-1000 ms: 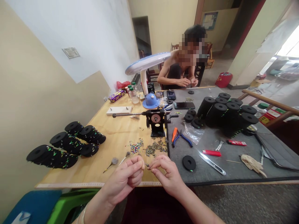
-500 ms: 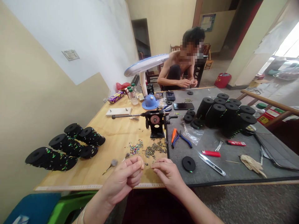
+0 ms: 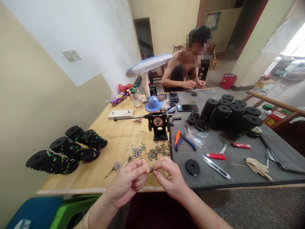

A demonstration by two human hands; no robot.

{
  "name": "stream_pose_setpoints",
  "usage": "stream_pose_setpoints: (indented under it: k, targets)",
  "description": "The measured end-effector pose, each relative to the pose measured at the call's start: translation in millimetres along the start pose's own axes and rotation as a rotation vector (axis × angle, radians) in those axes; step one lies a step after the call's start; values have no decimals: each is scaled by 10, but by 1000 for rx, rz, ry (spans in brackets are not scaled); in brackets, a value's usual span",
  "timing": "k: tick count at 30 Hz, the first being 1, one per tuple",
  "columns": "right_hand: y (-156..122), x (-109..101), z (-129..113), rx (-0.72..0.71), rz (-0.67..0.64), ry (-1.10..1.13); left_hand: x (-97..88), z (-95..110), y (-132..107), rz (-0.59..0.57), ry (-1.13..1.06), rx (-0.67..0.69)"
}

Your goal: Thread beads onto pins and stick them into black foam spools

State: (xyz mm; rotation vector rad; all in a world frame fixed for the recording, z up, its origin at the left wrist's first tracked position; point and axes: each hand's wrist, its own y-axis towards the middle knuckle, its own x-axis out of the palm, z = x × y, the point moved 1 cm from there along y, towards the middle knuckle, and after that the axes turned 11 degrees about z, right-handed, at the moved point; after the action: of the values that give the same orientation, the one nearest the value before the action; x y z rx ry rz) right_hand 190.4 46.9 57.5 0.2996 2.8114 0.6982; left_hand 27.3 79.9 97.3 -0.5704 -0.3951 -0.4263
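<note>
My left hand [image 3: 132, 179] is closed in a pinch at the table's front edge. A small dark bead-like piece [image 3: 151, 170] sits at its fingertips, too small to name exactly. My right hand [image 3: 170, 176] meets it from the other side, thumb and forefinger closed on the same piece. Just beyond my fingers lie a heap of small metal pieces [image 3: 158, 152] and a scatter of coloured beads [image 3: 138, 150]. Two small brush-like tools, one a grey-tufted brush [image 3: 115, 166], lie left of my left hand.
A black hand-cranked winder [image 3: 159, 124] stands ahead, a blue-and-white lamp [image 3: 152, 104] behind it. Black foam spools [image 3: 52, 163] line the left; more stand right. Pliers [image 3: 184, 142], a foam disc [image 3: 192, 167], scissors-like snips [image 3: 217, 168] and a red lighter [image 3: 215, 156] lie right. Another person sits opposite.
My right hand has moved left and its fingertips have closed on the small dark piece at my left fingertips. The left hand has barely shifted. The person opposite has moved their hands slightly.
</note>
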Motion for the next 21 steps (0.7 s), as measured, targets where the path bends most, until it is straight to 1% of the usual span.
stream_pose_setpoints:
  k: [3,9,12,14,16,21]
  targets:
    - [-58,-2,97,10,-13,-4,-4,8,2,4,-24,11]
    - [-243,17,390,75,-18,-62,-56,9,-5,2,-21,9]
    - [-294,22,459,101,-25,-89,-62,2,-3,0,-23,11]
    - [-285,13,444,115,-37,-98,-53,-2,0,-1,-15,8]
    - [-241,-7,376,125,-48,-97,-41,-7,3,-7,-1,4]
    - [-62,-27,101,93,-34,16,-38,-24,6,-9,21,-14]
